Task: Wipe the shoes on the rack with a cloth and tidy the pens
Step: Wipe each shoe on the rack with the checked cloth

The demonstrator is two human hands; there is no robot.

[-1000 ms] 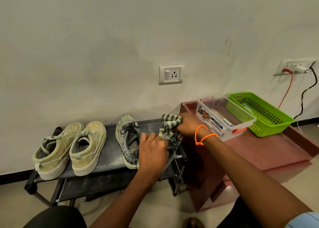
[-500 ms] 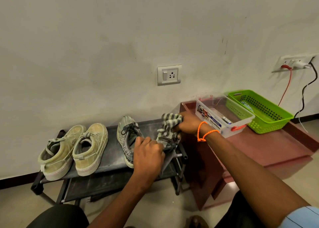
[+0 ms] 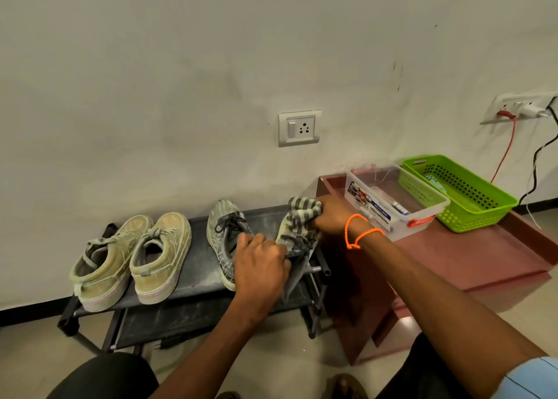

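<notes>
Red table [image 3: 471, 256]: clear box [image 3: 422, 208] w/ pen [image 3: 399, 207].

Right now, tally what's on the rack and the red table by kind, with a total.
Beige shoes: 2
Grey shoes: 2, one free, one held by the hands
Striped cloth: 1
Clear box: 1
Green basket: 1
Total: 7
</notes>
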